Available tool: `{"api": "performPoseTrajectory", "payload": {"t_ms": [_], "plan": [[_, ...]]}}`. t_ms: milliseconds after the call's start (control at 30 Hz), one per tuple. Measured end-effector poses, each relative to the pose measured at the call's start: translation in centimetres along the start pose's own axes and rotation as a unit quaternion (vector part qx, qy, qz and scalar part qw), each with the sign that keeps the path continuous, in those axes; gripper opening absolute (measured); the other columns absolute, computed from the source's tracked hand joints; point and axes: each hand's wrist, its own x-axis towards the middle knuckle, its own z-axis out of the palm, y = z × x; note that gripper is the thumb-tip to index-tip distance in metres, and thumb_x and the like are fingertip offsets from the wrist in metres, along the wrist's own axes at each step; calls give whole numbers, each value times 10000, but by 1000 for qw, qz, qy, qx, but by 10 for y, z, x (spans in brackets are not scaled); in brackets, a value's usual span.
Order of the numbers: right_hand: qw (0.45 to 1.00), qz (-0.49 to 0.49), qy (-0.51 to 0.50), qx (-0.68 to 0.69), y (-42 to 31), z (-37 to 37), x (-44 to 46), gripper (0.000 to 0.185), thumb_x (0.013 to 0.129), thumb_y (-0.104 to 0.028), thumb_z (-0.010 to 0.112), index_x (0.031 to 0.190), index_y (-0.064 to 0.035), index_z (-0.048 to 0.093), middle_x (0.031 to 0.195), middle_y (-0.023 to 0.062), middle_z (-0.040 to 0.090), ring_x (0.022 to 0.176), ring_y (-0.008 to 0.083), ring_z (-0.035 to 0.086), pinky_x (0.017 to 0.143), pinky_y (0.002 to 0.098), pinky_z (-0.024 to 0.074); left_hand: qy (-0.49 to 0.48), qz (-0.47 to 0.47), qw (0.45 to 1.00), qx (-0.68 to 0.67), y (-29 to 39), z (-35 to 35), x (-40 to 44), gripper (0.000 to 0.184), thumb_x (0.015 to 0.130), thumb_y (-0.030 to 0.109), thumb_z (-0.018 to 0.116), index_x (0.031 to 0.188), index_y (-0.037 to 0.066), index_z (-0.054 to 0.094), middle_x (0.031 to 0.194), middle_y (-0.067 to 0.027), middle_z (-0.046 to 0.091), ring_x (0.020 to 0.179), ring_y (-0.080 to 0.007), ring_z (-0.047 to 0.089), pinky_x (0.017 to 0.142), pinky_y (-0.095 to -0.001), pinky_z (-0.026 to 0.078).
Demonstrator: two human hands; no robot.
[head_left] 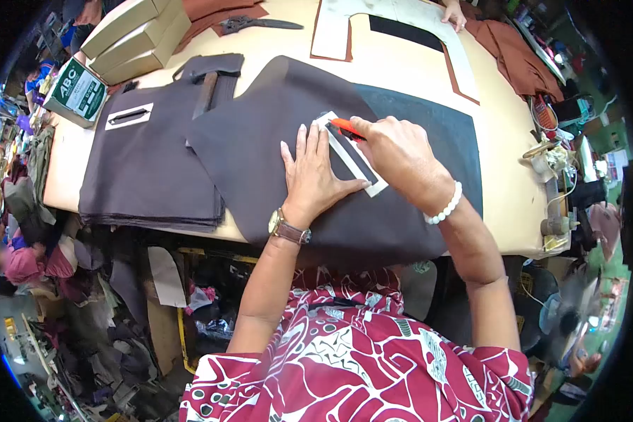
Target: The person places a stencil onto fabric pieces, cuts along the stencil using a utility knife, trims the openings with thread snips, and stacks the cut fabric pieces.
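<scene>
A large dark brown sheet point(253, 119) of leather-like material lies across the table, partly over a dark green-grey mat point(439, 130). On the sheet rests a narrow white rectangular template point(377, 188) with a long slot, set at a slant. My left hand point(311, 172) lies on it with fingers spread, fingertips at its left side and thumb near its lower end. In my right hand point(404, 151) is an orange utility knife point(344, 127), its front end at the template's upper part. The blade tip is too small to make out.
Left of the sheet is a stack of dark brown pieces point(148, 169) with another white slotted template point(129, 117) on top. Cardboard boxes point(137, 42), a green-and-white ABC box point(77, 91) and black scissors point(260, 24) stand or lie behind. Another person's hand point(454, 15) touches a large white pattern point(401, 10).
</scene>
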Motion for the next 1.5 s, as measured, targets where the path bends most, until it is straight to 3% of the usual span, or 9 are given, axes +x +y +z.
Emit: {"api": "performPoseTrajectory", "payload": {"t_ms": [133, 233, 367, 467, 667, 967, 1067, 1367, 1500], "plan": [[999, -6, -48, 10, 8, -12, 15, 143, 807, -134, 569, 815, -40, 676, 763, 180, 661, 687, 316, 665, 625, 384, 540, -5, -5, 1000, 0, 0, 2, 0, 1181, 545, 661, 739, 1392, -27, 284, 1453, -209, 276, 1371, -347, 201, 1067, -612, 106], [995, 2, -94, 33, 12, -16, 19, 307, 801, -170, 606, 1088, -70, 651, 802, 199, 658, 752, 336, 650, 705, 408, 525, 0, -7, 1000, 4, 3, 1, 0, 1191, 539, 659, 743, 1388, -36, 281, 1452, -210, 276, 1371, -346, 201, 1066, -616, 106], [997, 7, -71, 34, 11, -14, 13, 301, 802, -168, 604, 1081, -68, 655, 803, 196, 661, 754, 332, 651, 713, 401, 528, 1, -5, 1000, 0, 2, 4, 0, 1201, 530, 663, 745, 1386, -40, 280, 1447, -214, 285, 1371, -348, 203, 1065, -617, 108], [996, 10, -86, 10, 9, -15, 11, 303, 804, -164, 601, 1086, -68, 654, 797, 197, 660, 743, 329, 652, 704, 399, 526, 0, -7, 1000, 4, 2, 3, 1, 1201, 531, 667, 743, 1385, -41, 282, 1444, -215, 291, 1371, -348, 203, 1066, -616, 107], [998, 1, -55, 18, 9, -15, -5, 167, 796, -102, 551, 893, -54, 679, 754, 174, 659, 709, 325, 660, 652, 396, 535, -4, -4, 1000, 5, 0, 5, 1, 1202, 528, 674, 739, 1384, -40, 289, 1450, -215, 282, 1376, -343, 195, 1072, -607, 103], [998, 14, -67, 6, 9, -17, -41, 225, 793, -97, 554, 994, -28, 628, 720, 181, 648, 664, 321, 656, 591, 403, 523, -8, -6, 1000, 6, 1, 3, 1, 1203, 534, 671, 737, 1391, -39, 280, 1460, -199, 275, 1381, -334, 187, 1083, -590, 90], [995, 44, -85, 13, 8, -17, -55, 326, 827, -158, 580, 1138, -66, 606, 720, 168, 640, 646, 334, 626, 566, 423, 481, -8, -7, 1000, 7, 2, 4, 1, 1206, 536, 681, 730, 1393, -38, 278, 1464, -199, 268, 1383, -332, 182, 1086, -584, 81], [997, 46, -60, -8, 4, -22, -108, 366, 829, -144, 609, 1191, -102, 576, 744, 121, 619, 580, 267, 612, 529, 373, 477, -12, 0, 1000, 25, 3, 4, 0, 1197, 555, 701, 702, 1377, -63, 285, 1453, -221, 270, 1378, -340, 186, 1083, -582, 98], [995, 77, -33, 61, 8, -21, -114, 333, 822, -156, 627, 1142, -65, 609, 859, 147, 653, 632, 311, 631, 583, 363, 499, -19, -6, 999, 40, 3, 1, 1, 1246, 561, 718, 693, 1403, -64, 212, 1469, -232, 230, 1388, -331, 175, 1089, -577, 96]]}}
